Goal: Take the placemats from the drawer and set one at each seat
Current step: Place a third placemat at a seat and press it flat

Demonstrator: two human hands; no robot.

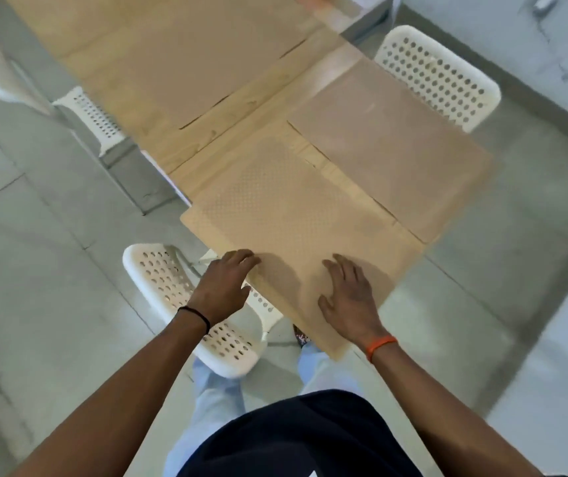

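A tan dotted placemat [275, 215] lies on the near end of the light wooden table [241, 108], slightly overhanging its edge. My left hand [222, 287] rests at the mat's near-left edge, fingers on it. My right hand [348, 297] lies flat on the mat with fingers spread. A second placemat [389, 149] lies to the right, by the right-hand chair. A third placemat [189, 63] lies farther up the table on the left side. The drawer is out of view.
A white perforated chair [179, 297] stands under my left arm at the table's near-left side. Another white chair [437, 77] is at the right, one more [93, 115] at the left. Grey tiled floor surrounds the table.
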